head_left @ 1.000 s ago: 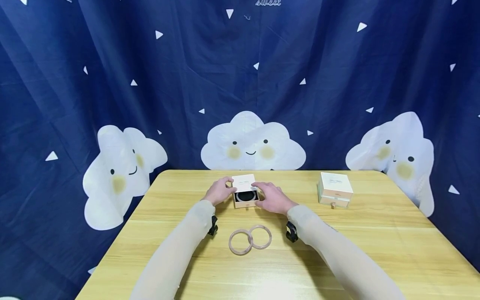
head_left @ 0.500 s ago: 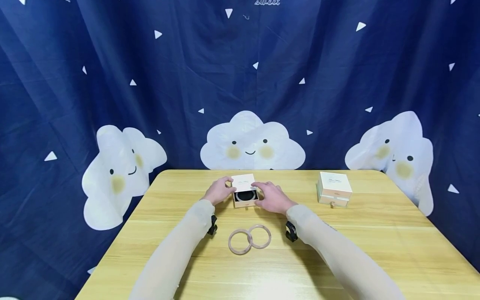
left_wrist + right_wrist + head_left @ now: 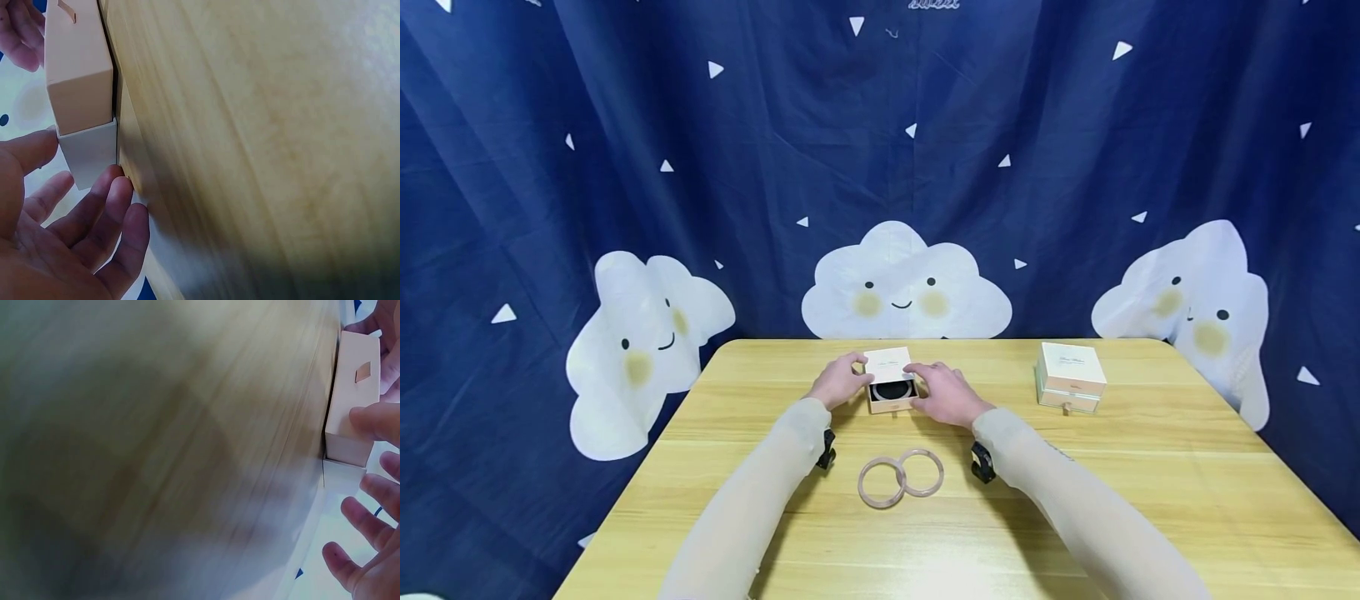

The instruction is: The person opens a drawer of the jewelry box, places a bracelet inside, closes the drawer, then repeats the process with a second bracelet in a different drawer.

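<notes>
Left hand [image 3: 838, 384] and right hand [image 3: 951, 397] on a part-open box [image 3: 889, 370]

Looks like drawer work: sliding the drawer [image 3: 345, 389] along its white sleeve [image 3: 92, 151], inward or outward impossible to tell. Probably calls next for holding the sleeve steady from the left while guiding the drawer evenly from the right.

Box on the table [image 3: 880, 554], near its far edge. Left: thumb and fingers bent about the sleeve's side, clamped lightly. Right: thumb on the drawer front, forefinger by the sleeve, clamped on that corner; other fingers spread.

In the drawer: a dark insert [image 3: 892, 390], apparently circled by a pale ring [image 3: 892, 401]. Nearer the body: two pinkish bangles [image 3: 902, 478], overlapping, unboxed. Well apart, rightward: a second box [image 3: 1071, 373], closed, contents hidden.
</notes>
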Available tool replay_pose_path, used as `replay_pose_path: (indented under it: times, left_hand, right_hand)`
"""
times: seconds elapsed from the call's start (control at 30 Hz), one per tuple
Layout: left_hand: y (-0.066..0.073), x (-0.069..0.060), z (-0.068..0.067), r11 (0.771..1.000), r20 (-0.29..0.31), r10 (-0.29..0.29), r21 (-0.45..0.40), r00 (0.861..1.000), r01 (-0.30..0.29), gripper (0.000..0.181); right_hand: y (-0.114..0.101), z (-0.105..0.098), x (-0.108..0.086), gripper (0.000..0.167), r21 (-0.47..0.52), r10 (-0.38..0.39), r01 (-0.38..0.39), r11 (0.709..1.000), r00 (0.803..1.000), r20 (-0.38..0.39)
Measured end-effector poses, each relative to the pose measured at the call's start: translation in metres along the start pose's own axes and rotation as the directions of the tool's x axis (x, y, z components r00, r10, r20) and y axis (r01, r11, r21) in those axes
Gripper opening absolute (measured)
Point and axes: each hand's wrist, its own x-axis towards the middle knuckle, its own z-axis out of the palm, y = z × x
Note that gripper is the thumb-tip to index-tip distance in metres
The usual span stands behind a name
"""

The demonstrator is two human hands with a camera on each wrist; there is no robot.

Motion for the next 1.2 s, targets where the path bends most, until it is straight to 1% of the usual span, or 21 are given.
replay_pose_path:
  times: [0.23,0.5,0.77,1.2]
  left_hand:
    - [0.0,0.0002,-0.001,1.0,-0.004,0.003,0.003,1.0,-0.003,0.048]
    - [0.0005,0.0016,-0.0004,1.0,-0.009,-0.001,0.005,1.0,0.001,0.048]
    - [-0.0023,0.0031,0.0009,1.0,-0.002,0.004,-0.004,1.0,-0.004,0.047]
    - [0.0007,0.0001,0.0003,1.0,-0.012,-0.006,-0.003,1.0,0.006,0.047]
  right_hand:
    - [0.0005,0.0019,0.0025,0.057,-0.026,-0.008,0.007,1.0,1.0,-0.025]
    - [-0.0011,0.0014,0.0035,0.056,-0.046,-0.01,0.008,0.999,0.999,-0.037]
    - [-0.001,0.0044,0.0059,0.053,-0.047,0.006,-0.009,0.999,0.998,-0.055]
    - [-0.0017,0.005,0.0075,0.052,-0.049,0.008,-0.012,0.999,0.998,-0.069]
